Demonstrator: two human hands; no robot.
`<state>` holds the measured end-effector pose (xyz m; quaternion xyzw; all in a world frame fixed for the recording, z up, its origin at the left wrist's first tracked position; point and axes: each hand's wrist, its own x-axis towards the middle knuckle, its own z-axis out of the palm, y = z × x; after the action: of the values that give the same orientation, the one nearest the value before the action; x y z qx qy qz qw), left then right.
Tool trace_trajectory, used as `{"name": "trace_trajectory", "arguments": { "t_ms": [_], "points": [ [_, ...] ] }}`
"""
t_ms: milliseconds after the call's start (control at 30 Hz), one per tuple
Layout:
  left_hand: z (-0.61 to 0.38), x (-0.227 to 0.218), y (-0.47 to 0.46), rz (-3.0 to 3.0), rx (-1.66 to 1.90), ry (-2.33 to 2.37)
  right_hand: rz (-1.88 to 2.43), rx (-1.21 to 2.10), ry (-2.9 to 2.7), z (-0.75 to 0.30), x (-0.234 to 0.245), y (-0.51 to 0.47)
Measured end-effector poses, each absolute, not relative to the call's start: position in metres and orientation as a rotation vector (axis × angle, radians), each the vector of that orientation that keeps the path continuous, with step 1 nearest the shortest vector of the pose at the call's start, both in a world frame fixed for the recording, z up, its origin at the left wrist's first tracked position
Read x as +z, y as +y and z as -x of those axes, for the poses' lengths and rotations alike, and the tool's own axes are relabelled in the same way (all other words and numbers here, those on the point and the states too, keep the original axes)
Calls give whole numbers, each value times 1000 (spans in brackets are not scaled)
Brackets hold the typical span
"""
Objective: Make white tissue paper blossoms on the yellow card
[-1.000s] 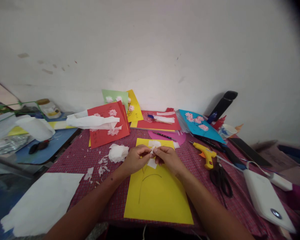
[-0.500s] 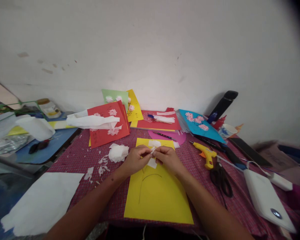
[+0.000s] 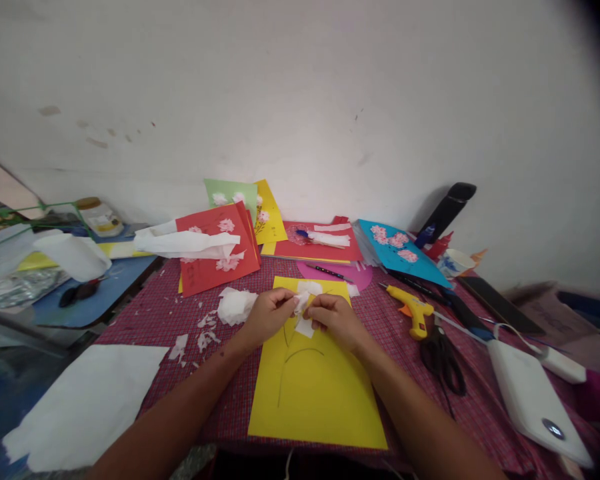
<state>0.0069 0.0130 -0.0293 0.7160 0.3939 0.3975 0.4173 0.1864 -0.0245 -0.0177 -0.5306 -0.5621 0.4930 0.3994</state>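
Observation:
Over the top part of a yellow sheet of card, my left hand pinches a small crumpled piece of white tissue paper. My right hand is just to the right of it, its fingers curled together at the tissue's edge; what lies between those fingertips is hardly visible. Flat white paper pieces lie on the card under and beyond the hands. Dark curved pencil-like lines mark the card below them. A bunched white tissue wad rests left of my left hand.
Torn tissue scraps and a large white sheet lie to the left. Flower cards, one red and one blue, stand at the back. On the right are a yellow glue gun, black scissors and a white power bank.
My fingertips have moved slightly apart. More of the crumpled tissue shows between them, on the left hand's side.

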Motion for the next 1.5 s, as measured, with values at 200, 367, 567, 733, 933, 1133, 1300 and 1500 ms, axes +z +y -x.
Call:
{"name": "trace_trajectory", "arguments": {
  "t_ms": [200, 367, 567, 733, 933, 1133, 1300, 1500],
  "points": [
    [-8, -27, 10, -2028, 1059, 943, 1197, 1340, -1452, -184, -13, -27],
    [-9, -27, 8, -2053, 1057, 925, 1244, 1250, -1467, -184, -20, -24],
    [-6, -34, 17, -1609, 1119, 1071, 1434, 1095, -1409, -188, -23, -20],
    [-3, -32, 22, -1377, 1181, 1084, 1475, 1096, -1439, -193, -16, -22],
    [-4, -30, 23, -1257, 1175, 1087, 1488, 1149, -1651, -199, -16, -22],
    [-5, -30, 22, -1313, 1169, 1065, 1513, 1128, -1872, -205, -29, -18],
    [-5, -29, 21, -1365, 1136, 1052, 1622, 706, -1833, -206, -33, -15],
    [-6, -30, 18, -1447, 1050, 1008, 1422, 779, -1598, -191, -21, -20]
  ]
}}
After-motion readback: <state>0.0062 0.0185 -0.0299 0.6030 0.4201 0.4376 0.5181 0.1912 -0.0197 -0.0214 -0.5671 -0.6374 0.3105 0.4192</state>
